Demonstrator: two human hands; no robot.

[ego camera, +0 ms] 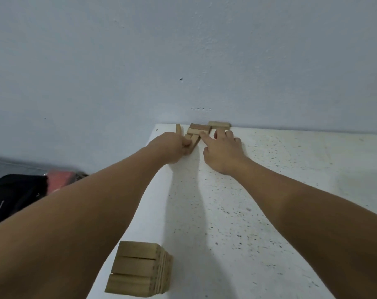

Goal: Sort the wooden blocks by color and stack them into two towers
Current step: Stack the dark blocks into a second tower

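Now blocks (199,128) betw. L hand (172,146) & R hand (223,151).

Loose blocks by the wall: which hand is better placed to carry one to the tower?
Left, probably. The left hand already grips a loose block and is on the tower's side. The right hand only touches the pile with a straight finger.

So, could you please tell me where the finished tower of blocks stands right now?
In the head view the tower of blocks stands at the near left edge of the white table, under the left forearm, far from the loose blocks by the wall.
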